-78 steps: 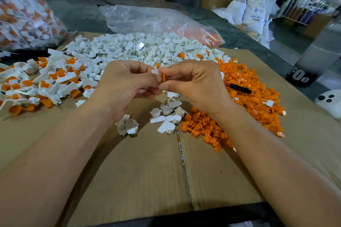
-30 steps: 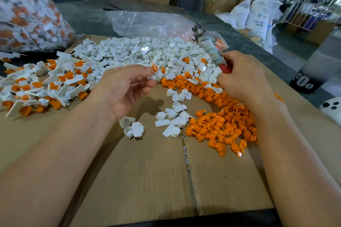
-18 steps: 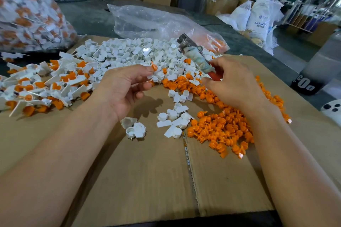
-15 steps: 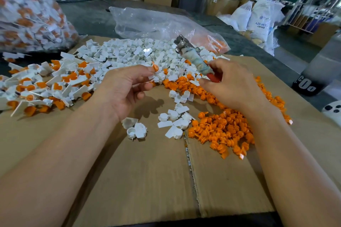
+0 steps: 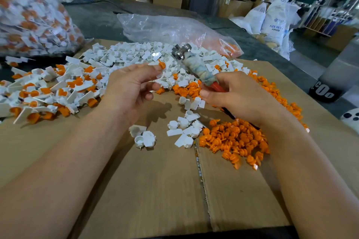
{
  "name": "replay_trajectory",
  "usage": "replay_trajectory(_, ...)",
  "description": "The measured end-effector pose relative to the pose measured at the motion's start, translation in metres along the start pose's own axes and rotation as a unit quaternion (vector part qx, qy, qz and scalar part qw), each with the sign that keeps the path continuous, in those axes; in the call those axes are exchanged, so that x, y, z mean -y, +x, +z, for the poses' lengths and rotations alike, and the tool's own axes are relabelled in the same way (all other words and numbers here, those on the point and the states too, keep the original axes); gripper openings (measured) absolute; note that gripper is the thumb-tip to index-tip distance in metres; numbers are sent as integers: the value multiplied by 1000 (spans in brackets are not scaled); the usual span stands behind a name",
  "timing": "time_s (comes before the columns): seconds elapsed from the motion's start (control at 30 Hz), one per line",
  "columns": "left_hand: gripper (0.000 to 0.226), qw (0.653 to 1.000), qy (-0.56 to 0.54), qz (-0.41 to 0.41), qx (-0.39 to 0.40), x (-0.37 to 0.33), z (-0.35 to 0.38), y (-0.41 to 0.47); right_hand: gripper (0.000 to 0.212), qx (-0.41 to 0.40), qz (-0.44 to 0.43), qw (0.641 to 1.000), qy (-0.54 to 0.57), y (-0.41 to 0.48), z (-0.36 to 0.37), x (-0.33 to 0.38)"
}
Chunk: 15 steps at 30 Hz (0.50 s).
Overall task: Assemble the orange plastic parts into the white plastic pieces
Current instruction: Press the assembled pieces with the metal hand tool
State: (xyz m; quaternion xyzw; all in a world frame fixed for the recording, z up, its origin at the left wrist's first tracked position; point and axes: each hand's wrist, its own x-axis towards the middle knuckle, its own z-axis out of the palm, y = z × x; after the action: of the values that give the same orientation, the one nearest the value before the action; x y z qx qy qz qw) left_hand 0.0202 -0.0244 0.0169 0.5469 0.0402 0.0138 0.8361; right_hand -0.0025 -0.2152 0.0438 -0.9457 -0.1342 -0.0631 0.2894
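Since 2.6 s back the R hand (image 5: 240,99) has quit the two-handed pinch, fetched the tool (image 5: 194,68) off the orange pile (image 5: 233,137) and swung its metal head toward the L hand (image 5: 132,87). L thumb and forefinger pinch a white piece (image 5: 159,75) w/ an orange part (image 5: 161,65) sticking up from it, held above the cardboard (image 5: 155,190), in front of the white pile (image 5: 136,54). R fingers are curled round the tool's red handle (shaft wrapped in cloth). Step in hand, I'd say: seating the insert. Next move prob. needs the head brought squarely onto the orange top, clear of fingertips. Orange part looks small and bright; how deep it sits, can't tell.
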Motion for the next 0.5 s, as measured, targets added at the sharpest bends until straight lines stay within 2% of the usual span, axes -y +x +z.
replay_trajectory(0.5,14,999,-18,50,12,1,0,1,35,59,-26,998,-8,0,7,9)
